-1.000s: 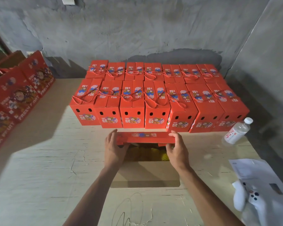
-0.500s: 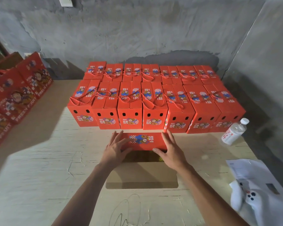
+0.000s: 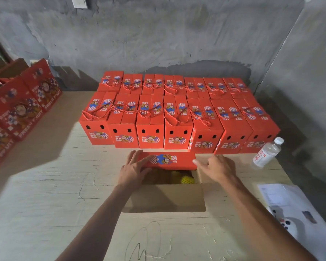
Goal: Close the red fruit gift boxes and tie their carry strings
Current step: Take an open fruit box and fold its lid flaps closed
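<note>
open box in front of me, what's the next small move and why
Probably press the red flap the rest of the way down. The left hand lies flat on it and the right hand touches its right end, but yellow netted fruit shows beneath, and the near brown flap is not yet folded over.

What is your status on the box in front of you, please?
Left hand flat on the red flap, pressing it down; right hand open at its right end. Open box half shut, yellow fruit showing. Nothing in the way.
</note>
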Action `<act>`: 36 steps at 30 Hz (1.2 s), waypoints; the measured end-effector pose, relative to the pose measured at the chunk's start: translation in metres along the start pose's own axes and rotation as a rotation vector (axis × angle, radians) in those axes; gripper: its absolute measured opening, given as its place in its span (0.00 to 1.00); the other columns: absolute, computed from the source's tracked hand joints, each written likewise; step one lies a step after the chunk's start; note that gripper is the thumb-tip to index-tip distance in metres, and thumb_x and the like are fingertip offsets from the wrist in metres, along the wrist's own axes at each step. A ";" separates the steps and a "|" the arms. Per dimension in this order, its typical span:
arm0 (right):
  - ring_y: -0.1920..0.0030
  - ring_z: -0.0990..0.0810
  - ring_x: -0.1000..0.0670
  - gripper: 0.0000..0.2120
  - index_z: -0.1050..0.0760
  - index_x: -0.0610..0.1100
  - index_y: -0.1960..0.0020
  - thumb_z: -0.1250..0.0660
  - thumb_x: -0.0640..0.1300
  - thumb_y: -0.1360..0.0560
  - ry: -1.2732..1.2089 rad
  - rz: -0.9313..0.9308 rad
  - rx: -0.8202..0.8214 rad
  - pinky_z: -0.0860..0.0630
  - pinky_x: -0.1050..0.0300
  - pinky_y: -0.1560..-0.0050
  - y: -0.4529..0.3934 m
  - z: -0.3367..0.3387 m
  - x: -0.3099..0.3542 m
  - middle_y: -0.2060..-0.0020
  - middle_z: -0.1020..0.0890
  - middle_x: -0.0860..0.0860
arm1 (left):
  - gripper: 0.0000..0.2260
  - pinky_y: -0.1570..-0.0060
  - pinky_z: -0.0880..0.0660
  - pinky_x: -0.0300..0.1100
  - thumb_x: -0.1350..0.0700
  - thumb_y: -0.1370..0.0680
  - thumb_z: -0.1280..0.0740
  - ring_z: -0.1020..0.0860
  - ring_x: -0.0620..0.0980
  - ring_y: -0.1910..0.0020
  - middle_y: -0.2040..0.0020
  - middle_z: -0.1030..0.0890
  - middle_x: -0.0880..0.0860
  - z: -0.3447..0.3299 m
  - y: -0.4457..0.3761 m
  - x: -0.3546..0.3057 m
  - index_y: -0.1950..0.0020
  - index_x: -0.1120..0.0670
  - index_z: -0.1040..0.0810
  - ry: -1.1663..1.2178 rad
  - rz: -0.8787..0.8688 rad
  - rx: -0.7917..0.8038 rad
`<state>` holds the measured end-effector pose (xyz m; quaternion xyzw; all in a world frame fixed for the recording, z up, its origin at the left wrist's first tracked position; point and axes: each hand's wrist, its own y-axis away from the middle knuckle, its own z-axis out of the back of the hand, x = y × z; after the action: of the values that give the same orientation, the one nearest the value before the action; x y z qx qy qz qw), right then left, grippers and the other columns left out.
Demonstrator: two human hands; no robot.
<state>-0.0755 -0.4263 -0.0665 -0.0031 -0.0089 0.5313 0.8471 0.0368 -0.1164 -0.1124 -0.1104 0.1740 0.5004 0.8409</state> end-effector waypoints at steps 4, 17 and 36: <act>0.71 0.18 0.49 0.30 0.21 0.44 0.67 0.43 0.64 0.17 -0.355 0.001 0.006 0.28 0.60 0.68 -0.005 0.019 0.000 0.74 0.19 0.52 | 0.24 0.31 0.30 0.66 0.39 0.18 0.37 0.50 0.52 0.18 0.18 0.42 0.48 -0.005 0.000 0.003 0.22 0.35 0.36 -0.026 0.007 0.001; 0.20 0.46 0.60 0.18 0.24 0.53 0.28 0.35 0.49 0.17 -0.644 0.368 0.025 0.43 0.59 0.26 0.036 -0.046 0.035 0.21 0.36 0.59 | 0.33 0.24 0.40 0.64 0.35 0.19 0.39 0.53 0.54 0.17 0.16 0.50 0.51 -0.003 0.005 -0.003 0.18 0.44 0.45 -0.033 0.048 -0.001; 0.19 0.49 0.59 0.18 0.25 0.56 0.27 0.36 0.48 0.16 -0.720 0.373 0.059 0.45 0.53 0.22 0.036 -0.056 0.034 0.20 0.37 0.59 | 0.13 0.54 0.20 0.47 0.51 0.19 0.31 0.20 0.53 0.48 0.37 0.21 0.52 0.054 0.029 -0.035 0.37 0.55 0.21 0.106 -0.081 -0.281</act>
<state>-0.0919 -0.3802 -0.1225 0.2059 -0.2889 0.6431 0.6787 0.0055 -0.1108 -0.0493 -0.2601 0.1418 0.4790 0.8263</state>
